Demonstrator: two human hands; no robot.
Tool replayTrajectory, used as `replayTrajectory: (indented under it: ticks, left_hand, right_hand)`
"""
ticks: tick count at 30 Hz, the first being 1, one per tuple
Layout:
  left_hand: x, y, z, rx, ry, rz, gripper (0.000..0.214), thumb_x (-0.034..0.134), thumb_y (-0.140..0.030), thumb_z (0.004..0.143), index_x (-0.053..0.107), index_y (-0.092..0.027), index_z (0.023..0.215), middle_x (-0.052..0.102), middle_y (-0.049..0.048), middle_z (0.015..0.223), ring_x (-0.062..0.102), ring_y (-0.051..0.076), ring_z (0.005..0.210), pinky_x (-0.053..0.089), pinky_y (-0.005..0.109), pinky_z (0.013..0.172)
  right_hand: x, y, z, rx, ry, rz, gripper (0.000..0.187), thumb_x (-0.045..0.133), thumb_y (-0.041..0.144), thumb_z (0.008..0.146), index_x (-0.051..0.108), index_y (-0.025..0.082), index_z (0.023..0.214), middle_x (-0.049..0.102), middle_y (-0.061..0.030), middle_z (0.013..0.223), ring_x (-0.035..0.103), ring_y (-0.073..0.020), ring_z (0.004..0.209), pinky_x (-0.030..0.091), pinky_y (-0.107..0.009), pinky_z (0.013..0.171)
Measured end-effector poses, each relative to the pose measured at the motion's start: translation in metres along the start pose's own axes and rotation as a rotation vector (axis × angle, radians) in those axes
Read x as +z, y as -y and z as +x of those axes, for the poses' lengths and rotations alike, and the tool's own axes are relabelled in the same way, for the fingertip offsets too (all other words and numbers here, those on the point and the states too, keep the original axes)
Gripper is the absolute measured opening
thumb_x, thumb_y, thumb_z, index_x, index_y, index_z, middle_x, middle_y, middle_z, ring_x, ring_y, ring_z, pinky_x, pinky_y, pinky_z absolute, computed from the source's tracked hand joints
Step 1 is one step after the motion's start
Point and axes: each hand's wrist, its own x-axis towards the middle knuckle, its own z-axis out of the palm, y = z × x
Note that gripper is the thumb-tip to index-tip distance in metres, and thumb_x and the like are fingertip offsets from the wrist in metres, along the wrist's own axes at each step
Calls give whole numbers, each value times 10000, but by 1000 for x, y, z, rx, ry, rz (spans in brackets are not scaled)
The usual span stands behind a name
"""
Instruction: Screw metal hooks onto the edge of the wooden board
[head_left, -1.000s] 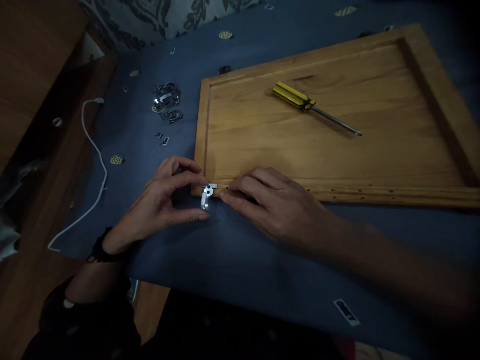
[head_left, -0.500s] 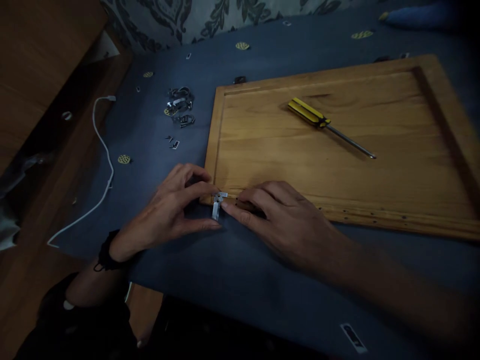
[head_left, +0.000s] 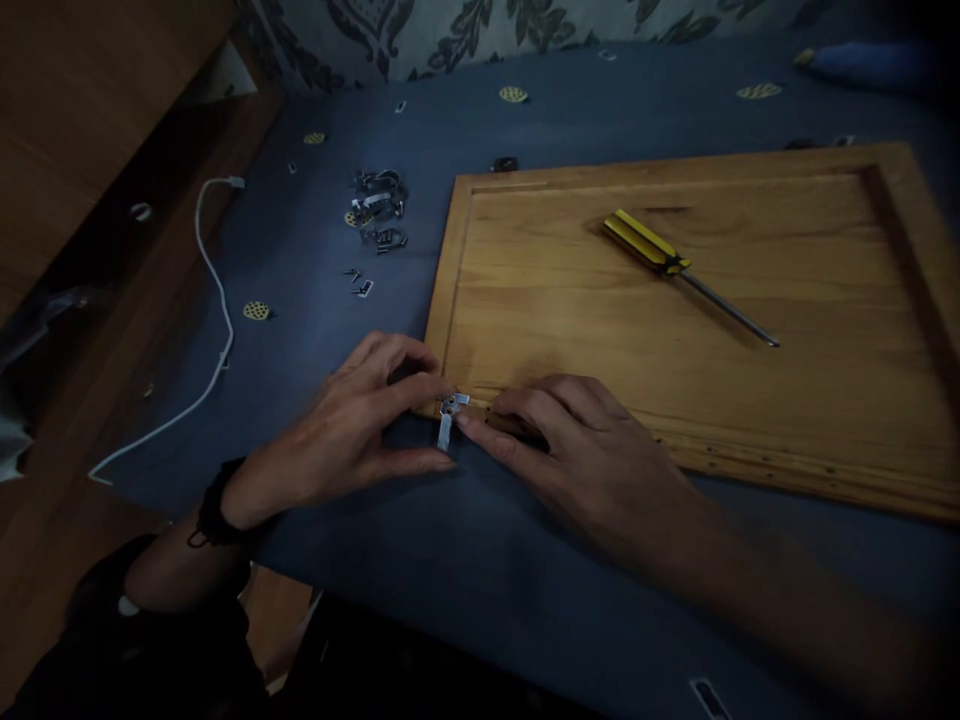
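Observation:
A metal cabinet hinge (head_left: pixel 445 430) sits at the near left corner of a wooden panel (head_left: pixel 540 280) with a raised frame, its arm pointing down over the near edge. My left hand (head_left: pixel 356 420) is curved around it, index fingertip on its top and thumb by the lower end of its arm. From the right, my right hand (head_left: pixel 585 445) presses a digit to the hinge's side, its other fingers curled over the panel's edge. A yellow and black screwdriver (head_left: pixel 645 243) lies on the panel, its metal tip pointing to the lower right.
More metal hinges (head_left: pixel 379 205) lie beyond my left hand, with a few small screws (head_left: pixel 360 283) nearer. A white cable (head_left: pixel 217 270) curves along the left side of the blue patterned cloth (head_left: pixel 300 250). A dark small part (head_left: pixel 504 164) touches the panel's far edge.
The whole view has shifted slightly, so the scene sits a little further right. Both hands keep their hold at the hinge, and the screwdriver stays where it was on the panel.

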Motion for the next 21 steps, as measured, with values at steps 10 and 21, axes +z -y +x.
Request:
replayTrajectory:
  ticks: [10,21]
  left_hand:
    - [-1,-1,0,-16,-12,-18,425,681,-526,937,665,-205,1214,602,110,1231,561,242,1122,510,393,945]
    - [1,1,1,-49,-32,-87,447,733,-542,889,697,-244,1220,614,98,1212,568,249,1113,523,405,935]
  right_hand:
    - [1,1,2,21,-15,-35,334,424,106,1016,678,133,1230,672,-110,981,529,-277,906,469,-408,804]
    - [1,1,1,20,-19,-23,338,448,91,992,685,132,1231,675,-115,985,529,-272,920,488,-417,810]
